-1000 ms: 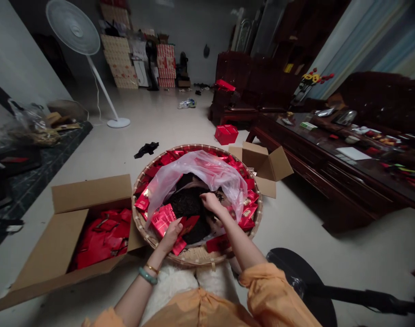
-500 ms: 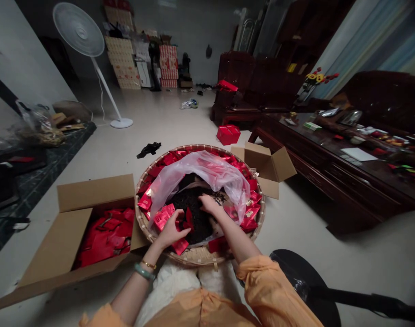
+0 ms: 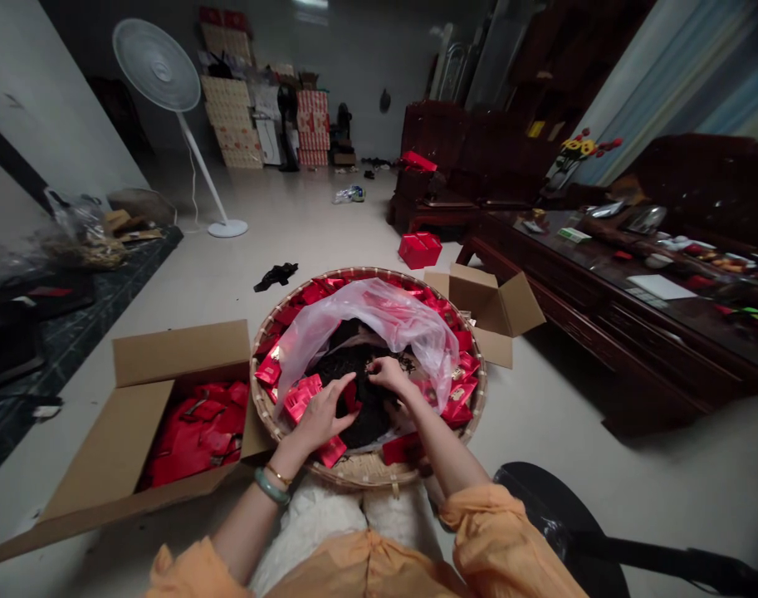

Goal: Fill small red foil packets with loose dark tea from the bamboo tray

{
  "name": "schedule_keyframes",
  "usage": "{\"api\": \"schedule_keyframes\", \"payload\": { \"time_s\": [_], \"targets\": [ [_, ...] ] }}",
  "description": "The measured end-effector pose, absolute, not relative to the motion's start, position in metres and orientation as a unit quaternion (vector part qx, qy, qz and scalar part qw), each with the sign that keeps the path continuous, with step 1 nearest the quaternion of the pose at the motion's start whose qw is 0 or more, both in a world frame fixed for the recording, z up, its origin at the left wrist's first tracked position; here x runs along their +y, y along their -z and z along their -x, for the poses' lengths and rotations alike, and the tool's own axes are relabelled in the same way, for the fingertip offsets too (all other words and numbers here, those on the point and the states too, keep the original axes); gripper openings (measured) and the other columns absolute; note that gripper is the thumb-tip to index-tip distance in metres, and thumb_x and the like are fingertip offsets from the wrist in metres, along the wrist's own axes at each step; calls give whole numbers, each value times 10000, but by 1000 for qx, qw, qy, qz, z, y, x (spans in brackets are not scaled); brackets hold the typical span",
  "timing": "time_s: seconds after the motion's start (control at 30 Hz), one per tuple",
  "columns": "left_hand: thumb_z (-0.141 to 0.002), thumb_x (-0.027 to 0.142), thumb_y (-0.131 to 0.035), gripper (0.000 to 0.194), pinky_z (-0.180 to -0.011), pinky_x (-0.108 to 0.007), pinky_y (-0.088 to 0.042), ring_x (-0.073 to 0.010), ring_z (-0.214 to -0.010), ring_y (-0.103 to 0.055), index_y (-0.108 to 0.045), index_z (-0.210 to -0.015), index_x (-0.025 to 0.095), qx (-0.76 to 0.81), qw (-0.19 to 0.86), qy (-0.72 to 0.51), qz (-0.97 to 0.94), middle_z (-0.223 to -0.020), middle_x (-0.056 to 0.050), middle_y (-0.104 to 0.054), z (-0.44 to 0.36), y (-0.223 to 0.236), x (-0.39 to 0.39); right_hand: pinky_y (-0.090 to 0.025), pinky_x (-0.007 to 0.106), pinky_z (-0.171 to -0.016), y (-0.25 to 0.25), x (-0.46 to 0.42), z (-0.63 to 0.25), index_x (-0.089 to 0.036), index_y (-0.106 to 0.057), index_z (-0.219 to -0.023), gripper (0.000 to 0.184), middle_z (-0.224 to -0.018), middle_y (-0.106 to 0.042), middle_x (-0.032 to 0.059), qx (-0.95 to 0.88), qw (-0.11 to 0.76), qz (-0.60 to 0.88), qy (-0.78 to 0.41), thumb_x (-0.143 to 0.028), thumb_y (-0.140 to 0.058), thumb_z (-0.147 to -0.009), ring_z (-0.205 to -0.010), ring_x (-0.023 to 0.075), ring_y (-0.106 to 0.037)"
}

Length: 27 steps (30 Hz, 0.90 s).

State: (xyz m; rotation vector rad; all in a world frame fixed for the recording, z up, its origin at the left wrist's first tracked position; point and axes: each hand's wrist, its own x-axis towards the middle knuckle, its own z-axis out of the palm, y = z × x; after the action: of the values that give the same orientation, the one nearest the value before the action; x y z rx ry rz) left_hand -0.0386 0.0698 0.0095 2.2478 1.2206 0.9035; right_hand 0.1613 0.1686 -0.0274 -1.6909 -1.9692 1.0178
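Dark loose leaves (image 3: pixel 366 411) in a round woven bamboo basket (image 3: pixel 359 473) are being pinched by the right hand (image 3: pixel 388 375), the open left hand (image 3: pixel 320 419) held just apart (above shiny red foil sachets (image 3: pixel 300 397)).

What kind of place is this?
Probably a home living room doubling as a small packing space: a dark wood sofa and glass-topped table, plus stacked cartons by the far wall and a cardboard box of red packets on the floor.

Orange sleeves (image 3: pixel 491 519); jade bangle (image 3: pixel 271 487), gold bracelet (image 3: pixel 279 475) L wrist (image 3: pixel 285 458).
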Motion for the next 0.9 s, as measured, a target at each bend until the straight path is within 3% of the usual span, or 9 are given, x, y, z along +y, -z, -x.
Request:
{"api": "schedule_keyframes", "payload": {
  "time_s": [0.1,0.2,0.37,0.63,0.8,0.9],
  "targets": [
    [-806,222,-586,559,-837,-352,-494,-207,-1020,-575,-364,-1317,263,404,198,-316,-835,-1154,-83,-556,39,-13,70,-508,248,-646,21,161,-170,-118,-641,-816,167,-707,-661,20,-645,237,581,-437,-223,-653,-686,-642,127,-626],
    [-822,238,-579,542,-820,-345,-497,-207,-1018,-572,-362,-1317,273,401,169,-292,-852,-1175,-86,-532,39,-15,71,-519,242,-634,8,148,-176,-121,-620,-818,259,-703,-645,3,-596,293,547,-510,-331,-677,-679,-594,93,-607],
    [-827,275,-582,524,-752,-331,-512,-206,-941,-595,-362,-1302,268,411,124,-235,-872,-1158,-86,-524,36,-17,71,-517,255,-665,-32,128,-175,-133,-612,-751,386,-653,-607,-37,-397,404,430,-703,-299,-824,-475,-576,74,-582],
    [-766,384,-649,413,-708,-307,-494,-211,-884,-614,-491,-1098,197,410,125,-196,-882,-1065,-78,-569,37,-32,82,-519,234,-604,-75,106,-156,-135,-628,-744,357,-643,-628,-34,-374,409,396,-732,-247,-830,-473,-558,79,-595],
    [-791,333,-633,271,-700,-280,-485,-195,-874,-621,-549,-1012,201,383,139,-188,-894,-1053,-66,-598,41,-37,92,-535,256,-608,-73,101,-147,-135,-615,-740,380,-644,-644,-22,-377,398,413,-727,-282,-827,-460,-555,102,-623],
    [-827,275,-582,207,-777,-302,-489,-200,-957,-616,-571,-1025,214,363,171,-206,-892,-1101,-69,-610,43,-38,93,-528,252,-586,-69,101,-144,-140,-606,-730,361,-622,-636,-26,-402,396,436,-701,-303,-806,-478,-546,104,-615]
  ]
}}
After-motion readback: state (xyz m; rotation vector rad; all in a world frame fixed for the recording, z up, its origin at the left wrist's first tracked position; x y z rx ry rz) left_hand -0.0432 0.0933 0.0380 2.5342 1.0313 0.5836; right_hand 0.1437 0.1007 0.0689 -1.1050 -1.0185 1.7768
